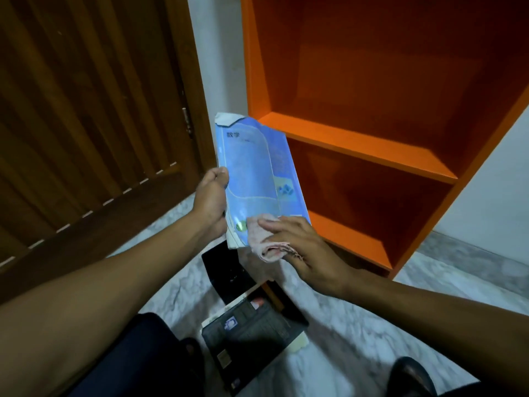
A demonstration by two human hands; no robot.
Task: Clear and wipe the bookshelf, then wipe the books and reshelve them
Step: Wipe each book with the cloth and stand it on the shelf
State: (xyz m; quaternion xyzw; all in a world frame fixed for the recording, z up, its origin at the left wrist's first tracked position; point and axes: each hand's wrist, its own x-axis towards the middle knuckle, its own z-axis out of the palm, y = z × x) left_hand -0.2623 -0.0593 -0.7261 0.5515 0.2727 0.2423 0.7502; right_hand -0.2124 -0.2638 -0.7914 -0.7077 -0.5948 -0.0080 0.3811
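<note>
My left hand (211, 200) grips the left edge of a light blue paperback book (253, 173), held up in front of the orange bookshelf (357, 144). My right hand (303, 245) holds a folded pink cloth (264, 239) and presses it on the lower part of the book's cover. No books stand on the shelves that show. Dark books (252, 333) lie in a loose pile on the marble floor below my hands.
A brown slatted wooden door (86, 124) stands at the left, with a strip of white wall between it and the shelf. The grey marble floor (343, 353) runs below. My dark-trousered knee (137, 353) and a black shoe (412, 373) are at the bottom.
</note>
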